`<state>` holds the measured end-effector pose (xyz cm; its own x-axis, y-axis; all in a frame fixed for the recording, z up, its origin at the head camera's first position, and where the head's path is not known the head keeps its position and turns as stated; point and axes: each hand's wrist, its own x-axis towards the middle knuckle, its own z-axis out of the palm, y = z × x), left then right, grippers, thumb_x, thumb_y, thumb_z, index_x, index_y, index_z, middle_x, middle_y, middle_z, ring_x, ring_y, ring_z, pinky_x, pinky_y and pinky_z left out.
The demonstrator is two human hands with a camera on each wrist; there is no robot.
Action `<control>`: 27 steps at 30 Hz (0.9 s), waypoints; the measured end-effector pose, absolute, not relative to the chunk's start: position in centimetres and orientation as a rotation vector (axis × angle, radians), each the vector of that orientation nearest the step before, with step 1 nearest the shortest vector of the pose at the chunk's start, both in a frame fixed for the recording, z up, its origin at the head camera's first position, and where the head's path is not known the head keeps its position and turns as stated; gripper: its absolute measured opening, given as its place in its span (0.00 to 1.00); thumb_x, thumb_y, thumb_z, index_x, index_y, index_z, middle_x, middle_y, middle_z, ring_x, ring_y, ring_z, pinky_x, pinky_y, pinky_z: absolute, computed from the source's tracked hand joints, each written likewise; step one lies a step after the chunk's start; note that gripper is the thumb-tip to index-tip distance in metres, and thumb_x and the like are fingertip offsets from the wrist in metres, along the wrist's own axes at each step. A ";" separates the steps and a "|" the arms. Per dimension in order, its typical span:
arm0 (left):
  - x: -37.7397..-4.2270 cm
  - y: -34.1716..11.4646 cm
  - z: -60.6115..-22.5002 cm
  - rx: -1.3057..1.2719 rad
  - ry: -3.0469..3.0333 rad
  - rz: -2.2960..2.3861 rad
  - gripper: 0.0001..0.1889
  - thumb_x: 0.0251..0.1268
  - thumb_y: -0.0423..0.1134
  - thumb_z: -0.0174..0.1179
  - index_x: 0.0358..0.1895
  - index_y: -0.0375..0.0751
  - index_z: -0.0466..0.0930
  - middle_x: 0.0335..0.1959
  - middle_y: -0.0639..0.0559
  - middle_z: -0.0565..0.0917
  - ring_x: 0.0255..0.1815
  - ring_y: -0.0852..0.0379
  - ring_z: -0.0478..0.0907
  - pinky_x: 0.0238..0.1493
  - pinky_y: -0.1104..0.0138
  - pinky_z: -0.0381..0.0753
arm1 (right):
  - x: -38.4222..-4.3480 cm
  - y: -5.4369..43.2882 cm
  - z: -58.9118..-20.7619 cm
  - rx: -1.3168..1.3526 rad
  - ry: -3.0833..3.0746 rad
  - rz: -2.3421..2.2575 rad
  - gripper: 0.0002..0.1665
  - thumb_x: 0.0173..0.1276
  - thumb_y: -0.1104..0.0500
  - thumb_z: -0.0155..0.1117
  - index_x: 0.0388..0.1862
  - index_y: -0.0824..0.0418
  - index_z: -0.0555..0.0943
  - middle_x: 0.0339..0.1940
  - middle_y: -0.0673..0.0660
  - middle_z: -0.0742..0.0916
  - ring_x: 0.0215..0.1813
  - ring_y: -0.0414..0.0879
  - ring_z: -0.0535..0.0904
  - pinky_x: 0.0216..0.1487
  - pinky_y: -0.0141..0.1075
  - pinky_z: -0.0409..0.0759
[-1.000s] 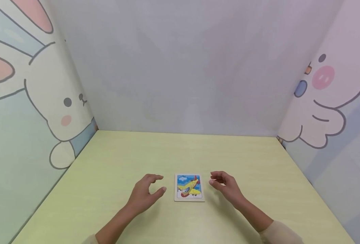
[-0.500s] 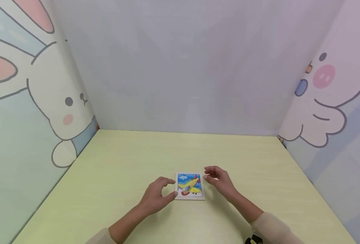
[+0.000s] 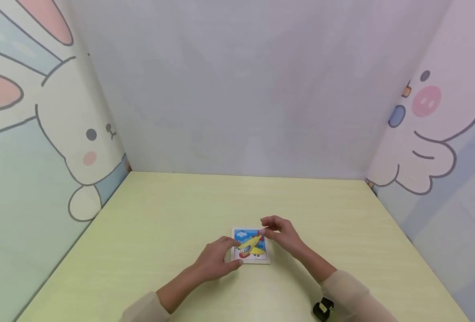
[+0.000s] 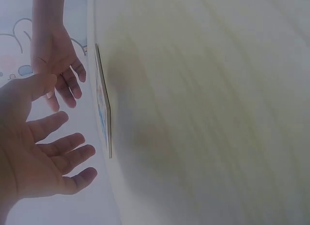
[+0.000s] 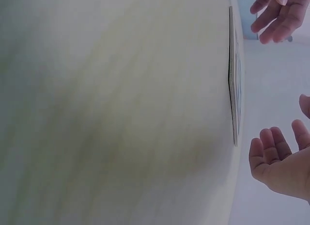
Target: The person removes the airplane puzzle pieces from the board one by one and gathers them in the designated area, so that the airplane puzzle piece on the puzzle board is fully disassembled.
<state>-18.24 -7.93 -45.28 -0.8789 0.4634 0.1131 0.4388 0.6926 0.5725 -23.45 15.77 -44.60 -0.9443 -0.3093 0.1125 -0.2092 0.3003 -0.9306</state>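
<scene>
A small square picture board with a pale frame, much like a jigsaw puzzle, lies flat on the table. Its picture is a yellow plane with red parts in a blue sky. My left hand is over its left edge, thumb and fingers apart; the left wrist view shows this hand a little above the board. My right hand reaches over the far right corner with bent fingers. In the right wrist view that hand holds nothing, and the board appears edge-on.
The pale yellow table ends at a plain grey back wall. A rabbit-printed wall rises on the left, another cartoon-printed wall on the right. A black and yellow object shows beside the right sleeve.
Both hands have moved in toward the board, the left one rightward and the right one leftward and slightly farther away. The board stays in place. The black and yellow object has come into view.
</scene>
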 end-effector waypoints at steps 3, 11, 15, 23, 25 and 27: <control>-18.4 -7.7 -45.7 0.758 2.829 0.913 0.23 0.57 0.50 0.63 0.54 0.42 0.77 0.52 0.48 0.77 0.51 0.50 0.74 0.48 0.54 0.74 | -24.7 15.8 -46.2 -0.536 2.454 -1.732 0.21 0.63 0.62 0.65 0.52 0.72 0.75 0.46 0.69 0.80 0.46 0.54 0.77 0.44 0.33 0.76; -18.6 -7.1 -46.3 0.821 2.834 0.699 0.26 0.56 0.53 0.62 0.56 0.44 0.77 0.55 0.47 0.75 0.54 0.48 0.72 0.47 0.49 0.71 | -25.6 14.4 -45.1 -0.484 2.443 -1.727 0.19 0.64 0.64 0.63 0.52 0.71 0.76 0.47 0.67 0.80 0.45 0.53 0.77 0.46 0.36 0.75; -18.5 -6.7 -46.2 0.812 2.838 0.566 0.29 0.54 0.55 0.63 0.58 0.44 0.75 0.59 0.46 0.74 0.58 0.46 0.69 0.48 0.48 0.71 | -25.3 13.5 -43.7 -0.495 2.445 -1.736 0.16 0.64 0.68 0.61 0.50 0.71 0.76 0.45 0.65 0.81 0.45 0.55 0.76 0.46 0.38 0.75; -18.2 -5.7 -46.4 0.817 2.895 0.447 0.29 0.58 0.57 0.59 0.59 0.46 0.74 0.60 0.47 0.71 0.60 0.49 0.67 0.49 0.50 0.70 | -26.6 12.6 -45.6 -0.505 2.394 -1.696 0.17 0.64 0.65 0.62 0.51 0.71 0.76 0.48 0.68 0.80 0.44 0.50 0.77 0.45 0.35 0.75; -18.1 -5.5 -46.4 0.817 2.907 0.418 0.29 0.59 0.58 0.57 0.60 0.46 0.74 0.60 0.47 0.71 0.59 0.49 0.67 0.48 0.50 0.70 | -27.1 12.5 -46.4 -0.517 2.387 -1.682 0.18 0.64 0.64 0.62 0.51 0.72 0.76 0.47 0.67 0.81 0.43 0.49 0.78 0.44 0.35 0.75; -18.0 -5.3 -46.3 0.796 2.909 0.385 0.29 0.60 0.59 0.55 0.61 0.46 0.73 0.61 0.48 0.70 0.60 0.49 0.67 0.48 0.50 0.70 | -27.5 12.4 -46.7 -0.534 2.397 -1.658 0.19 0.64 0.62 0.63 0.52 0.71 0.76 0.45 0.64 0.82 0.43 0.48 0.78 0.45 0.36 0.75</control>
<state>-18.01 -5.28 -46.32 -0.8581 0.5126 -0.0310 0.4869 0.8313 0.2680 -27.46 12.36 -46.72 -0.9197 -0.3887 0.0564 -0.1897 0.3140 -0.9303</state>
